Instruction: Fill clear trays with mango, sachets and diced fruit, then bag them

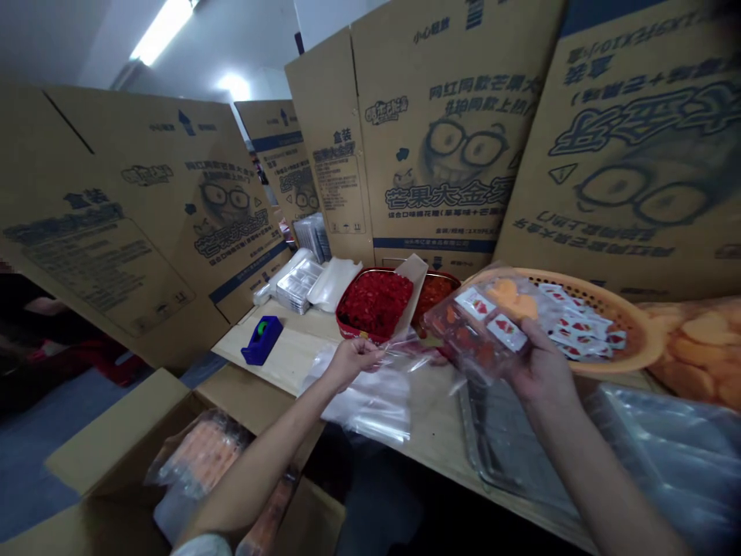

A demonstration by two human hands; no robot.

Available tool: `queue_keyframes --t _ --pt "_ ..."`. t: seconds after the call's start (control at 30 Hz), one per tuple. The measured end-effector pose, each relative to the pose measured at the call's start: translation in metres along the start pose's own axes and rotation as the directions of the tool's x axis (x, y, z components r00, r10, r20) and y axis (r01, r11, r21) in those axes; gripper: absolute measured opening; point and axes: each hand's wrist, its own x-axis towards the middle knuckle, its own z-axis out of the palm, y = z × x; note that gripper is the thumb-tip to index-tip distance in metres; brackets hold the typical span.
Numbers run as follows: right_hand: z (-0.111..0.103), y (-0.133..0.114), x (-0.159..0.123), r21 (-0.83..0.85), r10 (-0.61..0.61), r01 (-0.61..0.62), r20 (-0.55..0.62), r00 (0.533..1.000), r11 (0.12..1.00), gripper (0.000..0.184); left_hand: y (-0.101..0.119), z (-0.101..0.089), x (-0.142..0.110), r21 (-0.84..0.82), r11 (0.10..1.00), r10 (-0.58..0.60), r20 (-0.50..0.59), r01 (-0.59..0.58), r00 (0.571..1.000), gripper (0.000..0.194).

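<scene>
My left hand pinches the edge of a clear plastic bag, which hangs down over the wooden table. My right hand holds up a clear plastic tray with strawberry-printed sachets and dark red pieces inside. Plastic film stretches between the tray and my left hand. Just beyond my hands sits a red tray of diced red fruit. An orange plastic basket full of small white sachets lies behind my right hand, partly hidden by the tray.
A blue tape dispenser stands at the table's left. Stacked clear trays lie at the back. Printed cardboard sheets form a wall behind. An open cardboard box with bagged orange food sits below left. A metal tray lies under my right arm.
</scene>
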Motion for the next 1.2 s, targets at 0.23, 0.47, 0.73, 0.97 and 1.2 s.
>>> queue_keyframes --t 0.23,0.47,0.73,0.97,1.2 --pt "0.022 0.003 0.007 0.117 -0.014 0.007 0.053 0.998 0.993 0.026 0.015 0.016 -0.023 -0.178 0.969 -0.17 0.011 0.169 0.985 0.057" --pt "0.025 0.013 0.011 0.113 -0.116 0.097 0.18 0.977 0.989 0.02 0.019 0.022 -0.034 -0.23 0.92 -0.3 0.11 0.317 0.948 0.051" --pt "0.014 0.019 0.011 -0.03 -0.13 0.149 0.34 0.931 0.988 0.021 0.016 0.021 -0.036 -0.37 0.857 -0.318 0.168 0.359 0.933 0.041" --pt "0.007 0.015 0.009 -0.078 -0.052 0.089 0.389 0.92 0.993 0.025 0.008 0.012 -0.032 -0.45 0.827 -0.31 0.133 0.336 0.941 0.033" --pt "-0.005 0.016 0.008 -0.141 0.059 -0.011 0.339 0.939 0.99 0.027 0.009 0.017 -0.031 -0.456 0.831 -0.325 0.065 0.318 0.943 0.038"
